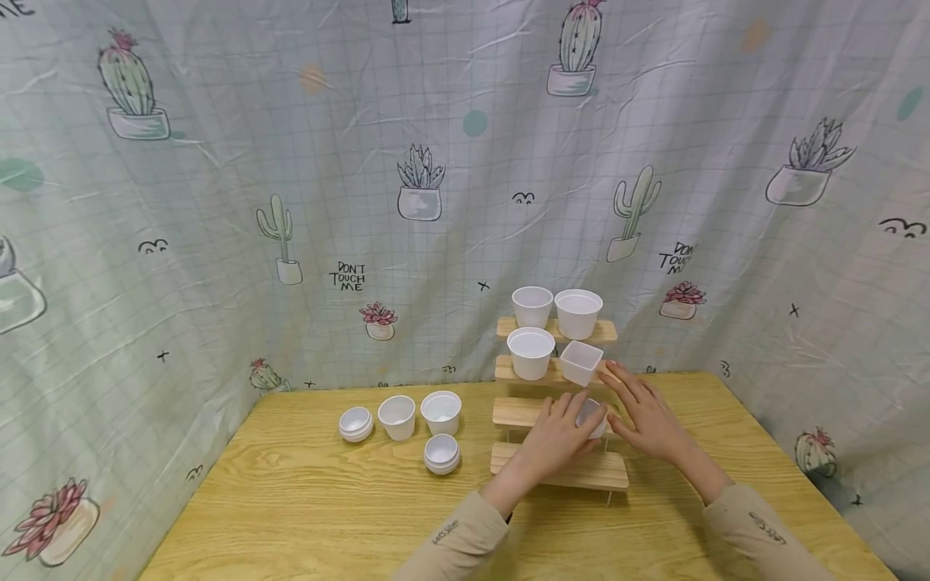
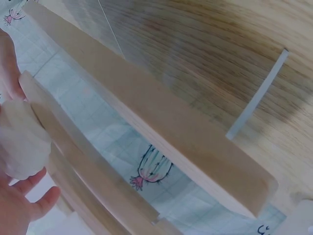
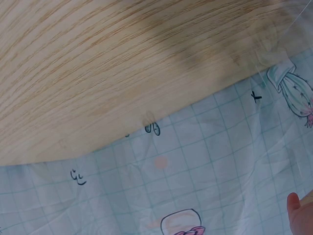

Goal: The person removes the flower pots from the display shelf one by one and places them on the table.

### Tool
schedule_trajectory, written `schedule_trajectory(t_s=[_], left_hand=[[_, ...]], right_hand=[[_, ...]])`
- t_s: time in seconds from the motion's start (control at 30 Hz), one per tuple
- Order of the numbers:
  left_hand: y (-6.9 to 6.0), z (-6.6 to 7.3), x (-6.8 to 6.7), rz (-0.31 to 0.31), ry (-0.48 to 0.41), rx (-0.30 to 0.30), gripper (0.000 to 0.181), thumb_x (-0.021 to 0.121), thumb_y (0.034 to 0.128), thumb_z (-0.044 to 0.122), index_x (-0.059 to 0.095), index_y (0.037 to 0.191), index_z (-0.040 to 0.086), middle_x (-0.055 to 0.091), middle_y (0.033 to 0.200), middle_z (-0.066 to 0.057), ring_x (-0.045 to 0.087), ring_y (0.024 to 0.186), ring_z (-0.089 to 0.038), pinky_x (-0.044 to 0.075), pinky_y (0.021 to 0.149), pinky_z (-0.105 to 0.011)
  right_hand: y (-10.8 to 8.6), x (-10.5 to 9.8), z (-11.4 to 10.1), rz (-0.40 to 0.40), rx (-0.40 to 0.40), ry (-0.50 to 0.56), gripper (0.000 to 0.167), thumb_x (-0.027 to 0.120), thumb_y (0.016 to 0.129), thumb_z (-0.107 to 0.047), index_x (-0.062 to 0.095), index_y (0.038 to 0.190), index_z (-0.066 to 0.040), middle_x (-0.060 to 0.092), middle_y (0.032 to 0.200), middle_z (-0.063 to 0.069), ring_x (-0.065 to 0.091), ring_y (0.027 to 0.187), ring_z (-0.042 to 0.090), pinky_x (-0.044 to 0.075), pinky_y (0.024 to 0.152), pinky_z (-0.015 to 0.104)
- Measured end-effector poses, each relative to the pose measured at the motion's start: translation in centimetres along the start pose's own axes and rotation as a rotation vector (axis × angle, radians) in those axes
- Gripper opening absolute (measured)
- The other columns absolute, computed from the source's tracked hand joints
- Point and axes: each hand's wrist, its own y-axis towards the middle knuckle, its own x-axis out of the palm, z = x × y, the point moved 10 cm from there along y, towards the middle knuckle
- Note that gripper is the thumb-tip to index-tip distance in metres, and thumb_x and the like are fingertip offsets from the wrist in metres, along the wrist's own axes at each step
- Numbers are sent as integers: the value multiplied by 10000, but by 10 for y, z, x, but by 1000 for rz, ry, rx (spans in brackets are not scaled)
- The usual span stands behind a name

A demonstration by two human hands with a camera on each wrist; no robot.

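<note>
Pale, grid-lined fabric curtains printed with potted cacti hang behind and beside a yellowish wood-grain worktop. Towards its right stands a four-tier display stand of light wooden planks. Two round white plastic cups sit side by side on the top tier; the second carries a round white plastic cup with a broad rim and, to its right, a square white plastic cup.

At the third tier, near its right end, is a small white cup, partly hidden by fingers. The left grip is closed around it; the right grip has its fingers spread apart, with the thumb beside the cup, though whether it touches cannot be told.

Setting this cup on the third tier seems to be the step in hand. The next move probably calls for seating the base flat on the plank, then easing the fingers clear without nudging the square cup above. Four more white cups stand left of the stand.
</note>
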Motion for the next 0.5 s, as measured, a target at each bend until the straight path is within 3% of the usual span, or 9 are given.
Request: schedule_trajectory(t_s=[0.23,0.5], left_hand=[[-1,1,0,-14,6,21,469,419,874,524,417,1286,301,493,1250,7,495,1083,-145,453,851,-344],[-5,4,-8,36,19,54,492,417,865,545,433,1279,280,501,1222,3,495,1053,-143,447,830,-322]], right_hand=[[0,0,0,3,-11,-6,610,531,843,-334,329,1377,-118,272,1448,109,203,1362,210,271,941,557],[0,0,1,7,-5,-6,613,540,841,-325,326,1380,-126,273,1448,105,195,1366,189,275,944,559]])
